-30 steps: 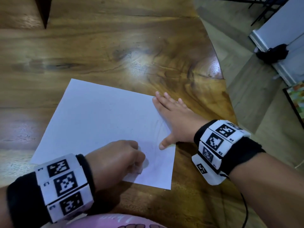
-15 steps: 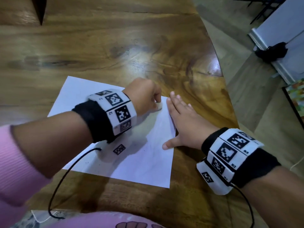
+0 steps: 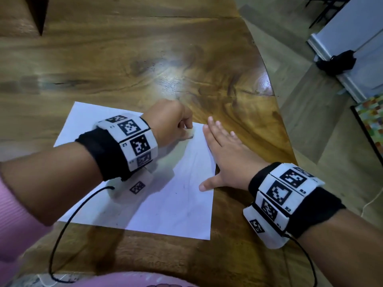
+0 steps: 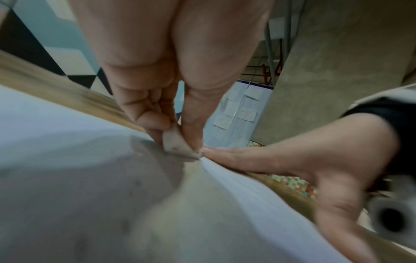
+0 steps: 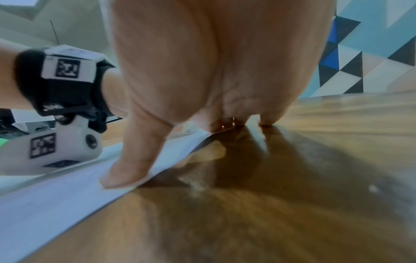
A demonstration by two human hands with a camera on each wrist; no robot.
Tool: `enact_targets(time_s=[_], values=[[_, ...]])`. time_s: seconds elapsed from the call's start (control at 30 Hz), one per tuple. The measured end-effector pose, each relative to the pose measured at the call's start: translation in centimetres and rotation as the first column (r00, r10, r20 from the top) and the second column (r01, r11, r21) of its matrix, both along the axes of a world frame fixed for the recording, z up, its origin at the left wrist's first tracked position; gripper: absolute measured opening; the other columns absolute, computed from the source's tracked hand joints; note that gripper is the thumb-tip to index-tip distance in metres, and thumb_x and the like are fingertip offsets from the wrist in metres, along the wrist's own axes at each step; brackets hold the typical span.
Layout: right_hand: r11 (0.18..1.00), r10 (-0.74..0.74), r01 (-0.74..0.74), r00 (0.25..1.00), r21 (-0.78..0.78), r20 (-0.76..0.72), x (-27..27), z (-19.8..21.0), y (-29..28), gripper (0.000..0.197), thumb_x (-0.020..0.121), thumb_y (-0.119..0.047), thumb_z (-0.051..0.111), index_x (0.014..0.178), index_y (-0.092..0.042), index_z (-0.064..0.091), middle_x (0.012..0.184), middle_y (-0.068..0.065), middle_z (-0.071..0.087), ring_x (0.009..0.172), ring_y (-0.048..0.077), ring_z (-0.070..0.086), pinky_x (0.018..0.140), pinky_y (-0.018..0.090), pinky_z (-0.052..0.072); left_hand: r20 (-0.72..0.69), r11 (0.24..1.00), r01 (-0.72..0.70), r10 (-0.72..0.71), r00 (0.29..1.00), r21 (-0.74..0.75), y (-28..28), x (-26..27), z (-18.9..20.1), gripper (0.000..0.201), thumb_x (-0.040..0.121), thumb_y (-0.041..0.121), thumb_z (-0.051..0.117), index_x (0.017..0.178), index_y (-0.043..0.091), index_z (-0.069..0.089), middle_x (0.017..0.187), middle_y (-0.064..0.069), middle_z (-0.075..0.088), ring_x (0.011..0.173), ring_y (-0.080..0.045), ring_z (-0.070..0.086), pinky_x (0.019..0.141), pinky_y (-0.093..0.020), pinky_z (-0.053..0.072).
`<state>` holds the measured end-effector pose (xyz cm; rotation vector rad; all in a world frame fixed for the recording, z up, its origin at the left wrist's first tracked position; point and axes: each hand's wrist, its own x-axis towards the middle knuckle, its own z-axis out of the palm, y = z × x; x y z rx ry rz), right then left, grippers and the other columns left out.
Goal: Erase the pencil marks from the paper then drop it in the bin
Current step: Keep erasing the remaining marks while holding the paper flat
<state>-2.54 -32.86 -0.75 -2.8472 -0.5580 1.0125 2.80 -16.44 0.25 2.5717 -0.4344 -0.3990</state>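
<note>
I am looking down on one wooden table, which is filling most of the head view, its curved edge running down the right side. One sheet of white paper is lying flat on it, turned at a slant so that its long axis is running from the far left corner toward the near right corner; faint grey pencil marks are showing near its far right corner. I am counting two hands, each with a black wristband carrying white marker blocks. My right hand is lying flat with its fingers straight and close together, the thumb spread out onto the paper's right edge and the fingertips resting on the wood just past the far corner. My left hand is curling into a loose fist and pinching one small pale eraser between thumb and fingers, its lower end touching the paper beside the right fingertips. One black cable is looping from the left wristband over the table's near edge.
</note>
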Motion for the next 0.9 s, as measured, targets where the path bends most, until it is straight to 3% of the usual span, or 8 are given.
enact_targets(time_s=[0.1, 0.23, 0.37, 0.47, 0.53, 0.7, 0.83, 0.9], values=[[1.0, -0.012, 0.012, 1.0, -0.013, 0.008, -0.1, 0.1, -0.1, 0.134, 0.063, -0.068, 0.067, 0.144, -0.016, -0.027, 0.148, -0.004, -0.04, 0.137, 0.01, -0.033, 0.117, 0.045, -0.011, -0.058, 0.993, 0.122, -0.122, 0.991, -0.003, 0.8, -2.6, -0.2, 0.008, 0.073, 0.018, 0.069, 0.078, 0.011, 0.068, 0.061, 0.009, 0.052, 0.067, -0.015, 0.048, 0.053, -0.003, 0.03], [0.999, -0.002, 0.001, 1.0, -0.034, -0.016, -0.2, 0.2, -0.1, 0.143, 0.055, -0.071, 0.069, 0.141, -0.017, -0.032, 0.145, -0.005, -0.044, 0.133, 0.009, -0.038, 0.113, 0.052, -0.016, -0.188, 0.946, 0.32, -0.307, 0.933, 0.047, 1.9, -4.4, -0.2, 0.009, 0.072, 0.015, 0.069, 0.081, 0.018, 0.07, 0.079, 0.002, 0.067, 0.07, -0.011, 0.051, 0.06, -0.005, 0.03], [0.998, 0.009, -0.01, 1.0, -0.057, -0.02, -0.2, 0.1, -0.1, 0.146, 0.052, -0.074, 0.068, 0.139, -0.017, -0.034, 0.143, -0.004, -0.047, 0.133, 0.011, -0.04, 0.113, 0.052, -0.017, -0.093, 0.996, 0.089, -0.085, 0.992, 0.033, 1.0, -0.9, 0.1, 0.011, 0.072, 0.014, 0.071, 0.083, 0.013, 0.07, 0.064, 0.006, 0.057, 0.06, -0.013, 0.048, 0.05, -0.002, 0.032], [0.998, 0.009, -0.011, 1.0, -0.066, -0.026, -0.2, 0.2, -0.1, 0.146, 0.053, -0.074, 0.068, 0.139, -0.017, -0.035, 0.142, -0.004, -0.047, 0.132, 0.011, -0.04, 0.112, 0.052, -0.018, 0.026, 1.0, -0.019, 0.019, 0.999, 0.006, -0.6, 0.8, 0.0, 0.013, 0.074, 0.016, 0.069, 0.086, 0.01, 0.068, 0.07, 0.002, 0.056, 0.068, -0.014, 0.048, 0.052, -0.004, 0.034], [0.998, 0.004, -0.006, 1.0, -0.061, -0.027, -0.2, 0.2, -0.1, 0.146, 0.053, -0.074, 0.068, 0.139, -0.017, -0.036, 0.142, -0.004, -0.048, 0.132, 0.01, -0.04, 0.112, 0.052, -0.018, 0.026, 1.0, -0.007, 0.007, 1.0, -0.009, -1.0, 0.2, -0.2, 0.011, 0.075, 0.018, 0.069, 0.083, 0.01, 0.067, 0.07, 0.003, 0.054, 0.07, -0.015, 0.047, 0.051, -0.014, 0.033], [0.999, -0.007, 0.006, 1.0, -0.033, -0.026, -0.2, 0.0, -0.2, 0.147, 0.051, -0.072, 0.07, 0.14, -0.018, -0.034, 0.143, -0.005, -0.047, 0.133, 0.01, -0.04, 0.112, 0.051, -0.02, -0.128, 0.951, 0.306, -0.299, 0.945, 0.037, 0.4, -3.3, -0.6, 0.011, 0.074, 0.026, 0.07, 0.075, 0.015, 0.067, 0.07, 0.004, 0.062, 0.066, -0.013, 0.049, 0.054, -0.007, 0.03], [0.999, -0.007, 0.005, 1.0, -0.039, -0.029, -0.2, 0.0, -0.1, 0.148, 0.052, -0.072, 0.07, 0.139, -0.018, -0.035, 0.143, -0.005, -0.047, 0.131, 0.009, -0.04, 0.112, 0.052, -0.019, -0.001, 0.994, 0.099, -0.099, 0.995, 0.036, 0.3, -0.1, -0.1, 0.009, 0.074, 0.015, 0.069, 0.08, 0.01, 0.066, 0.074, -0.002, 0.062, 0.07, -0.016, 0.05, 0.05, -0.02, 0.029], [0.999, -0.005, 0.004, 1.0, -0.043, -0.026, -0.2, 0.0, -0.1, 0.147, 0.052, -0.073, 0.07, 0.139, -0.018, -0.035, 0.143, -0.005, -0.047, 0.131, 0.009, -0.04, 0.112, 0.052, -0.019, 0.02, 0.999, 0.032, -0.032, 0.999, 0.037, 0.0, 0.6, 0.0, 0.007, 0.075, 0.015, 0.067, 0.08, 0.011, 0.064, 0.07, 0.002, 0.055, 0.072, -0.019, 0.05, 0.05, -0.013, 0.028]])
